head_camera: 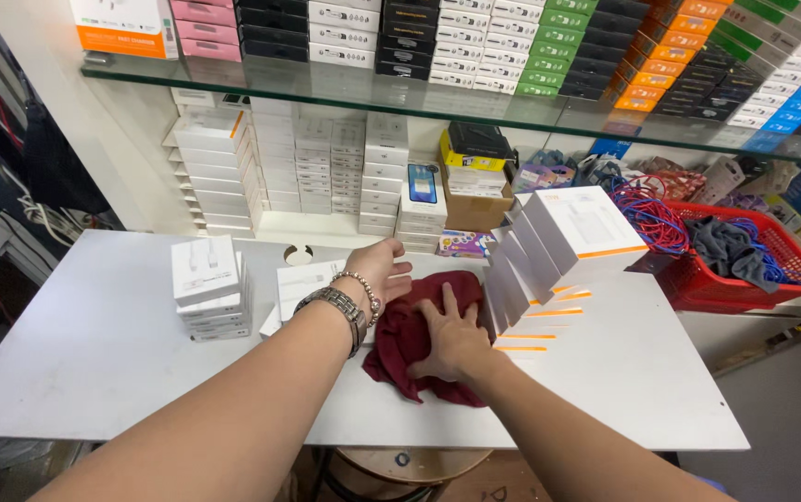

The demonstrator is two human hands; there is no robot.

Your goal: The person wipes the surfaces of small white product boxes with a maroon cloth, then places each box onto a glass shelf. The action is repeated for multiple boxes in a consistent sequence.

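From the head camera, a white counter (93, 353) runs across the lower half of the picture, and both bare forearms reach forward over it from the near edge.

The right hand (453, 341) lies palm-down on a dark red cloth (410, 339), fingers spread flat; its grip is apart, pressing on the fabric, not clamped round it. The cloth lies bunched near the middle of the counter, its long axis running roughly from the far right to the near left, with most of the fabric to the left of and under that hand.

The left hand (380, 267), with a metal watch (337, 311) and a bead bracelet at the wrist, reaches past the cloth's far edge. Its fingers are loosely open and curled downward, holding nothing that I can make out; they hang over the far corner of the cloth, just beside a flat white box (303, 284). Whether the fingertips touch the cloth or the box I cannot tell.

So the right hand is the one already on the cloth, and the left is at its far rim.

Just to the right of the cloth, touching or nearly touching it, a row of white boxes with orange edges (558, 246) leans over in a fan. To the left, well apart from the hands, stands a short stack of white boxes (207, 288). A red basket (744, 270) of cables and grey fabric sits at the far right, and shelves of small boxes fill the wall behind.
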